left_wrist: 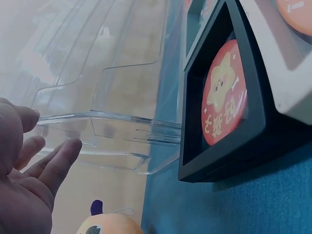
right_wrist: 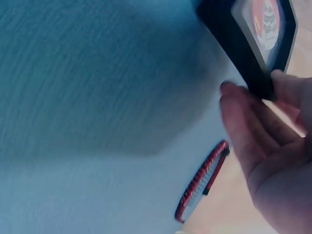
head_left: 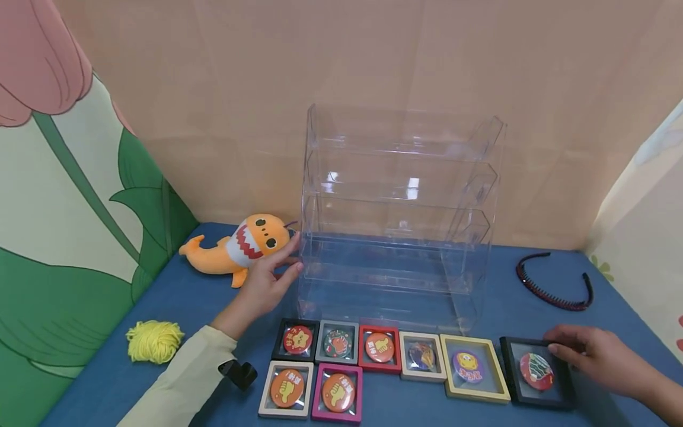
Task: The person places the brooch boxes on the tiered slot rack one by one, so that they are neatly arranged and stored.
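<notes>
A clear tiered acrylic rack (head_left: 395,255) stands at the middle of the blue table. At its left side is the left hand (head_left: 267,279), fingertips at the side edge; in the left wrist view the fingers of this hand (left_wrist: 34,165) are spread beside the clear panel (left_wrist: 112,117). The right hand (head_left: 603,359) pinches the right edge of a large black frame (head_left: 512,367) holding a Christmas-tree badge (head_left: 536,372). In the right wrist view, thumb and fingers of this hand (right_wrist: 273,131) grip a corner of the black frame (right_wrist: 239,44), which looks tilted.
Several small badge frames (head_left: 379,350) lie before the rack, with a yellow frame (head_left: 475,394) beside the large black one. An orange shark plush (head_left: 240,252) and yellow yarn (head_left: 155,342) are at left. A dark red headband (head_left: 549,296) lies at right.
</notes>
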Demonstrator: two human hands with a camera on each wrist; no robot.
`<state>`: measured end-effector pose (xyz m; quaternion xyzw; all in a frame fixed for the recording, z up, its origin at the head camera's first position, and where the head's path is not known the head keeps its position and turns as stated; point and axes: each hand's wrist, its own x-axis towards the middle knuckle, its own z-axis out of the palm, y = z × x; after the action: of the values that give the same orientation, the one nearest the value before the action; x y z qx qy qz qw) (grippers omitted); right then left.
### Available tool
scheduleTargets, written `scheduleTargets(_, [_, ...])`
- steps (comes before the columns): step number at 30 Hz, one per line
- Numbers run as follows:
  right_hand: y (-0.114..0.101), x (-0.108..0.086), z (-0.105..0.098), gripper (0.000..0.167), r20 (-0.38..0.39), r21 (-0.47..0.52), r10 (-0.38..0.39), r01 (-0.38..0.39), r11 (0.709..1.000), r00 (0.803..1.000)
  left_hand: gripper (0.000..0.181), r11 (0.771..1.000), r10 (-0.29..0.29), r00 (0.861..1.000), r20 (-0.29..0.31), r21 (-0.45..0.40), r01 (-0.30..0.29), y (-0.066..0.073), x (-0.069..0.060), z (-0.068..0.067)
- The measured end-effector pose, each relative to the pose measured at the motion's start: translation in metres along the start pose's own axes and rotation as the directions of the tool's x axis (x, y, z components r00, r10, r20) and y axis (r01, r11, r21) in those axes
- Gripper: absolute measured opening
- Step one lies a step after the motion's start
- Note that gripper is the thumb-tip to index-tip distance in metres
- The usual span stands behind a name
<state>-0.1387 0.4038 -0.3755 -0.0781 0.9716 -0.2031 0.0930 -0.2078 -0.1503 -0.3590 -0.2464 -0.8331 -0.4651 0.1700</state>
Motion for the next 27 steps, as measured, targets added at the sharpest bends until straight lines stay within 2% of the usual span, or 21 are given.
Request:
scheduleTargets(2, [0.000, -0.005, -0.004, 0.020, -0.022, 0.072, 0.052, -0.050, 0.996, 0.998, 0.060, 1.000, -0.007, 1.000, -0.002, -0.007, 0.007, 0.001, -0.001, -0.001])
scheduleTargets(5, [0.000, -0.012, -0.010, 0.021, -0.071, 0.141, 0.073, -0.063, 0.988, 0.995, 0.059, 1.000, -0.012, 1.000, -0.006, -0.009, 0.012, 0.001, -0.001, -0.003])
scheduleTargets(11, [-0.003, -0.018, -0.017, 0.015, -0.235, 0.115, 0.001, 0.027, 0.993, 0.972, 0.057, 0.999, -0.036, 0.999, -0.005, -0.023, 0.036, 0.002, -0.003, -0.005])
scheduleTargets(15, [-0.007, -0.018, -0.024, 0.014, -0.334, 0.101, -0.082, 0.122, 0.987, 0.939, 0.057, 0.998, -0.055, 0.998, -0.006, -0.039, 0.055, 0.002, -0.004, -0.005])
scheduleTargets(20, [-0.021, -0.013, -0.045, 0.011, -0.451, 0.100, -0.174, 0.243, 0.965, 0.875, 0.055, 0.997, -0.070, 0.997, -0.020, -0.042, 0.069, 0.003, -0.005, -0.001])
scheduleTargets(24, [-0.049, -0.005, -0.064, 0.011, -0.502, 0.050, -0.227, 0.290, 0.956, 0.835, 0.055, 0.996, -0.075, 0.997, -0.036, -0.039, 0.074, 0.003, -0.005, 0.001])
scheduleTargets(27, [-0.077, 0.005, -0.077, 0.014, -0.515, 0.009, -0.237, 0.282, 0.959, 0.824, 0.054, 0.997, -0.074, 0.996, -0.049, -0.042, 0.072, 0.002, -0.005, 0.001])
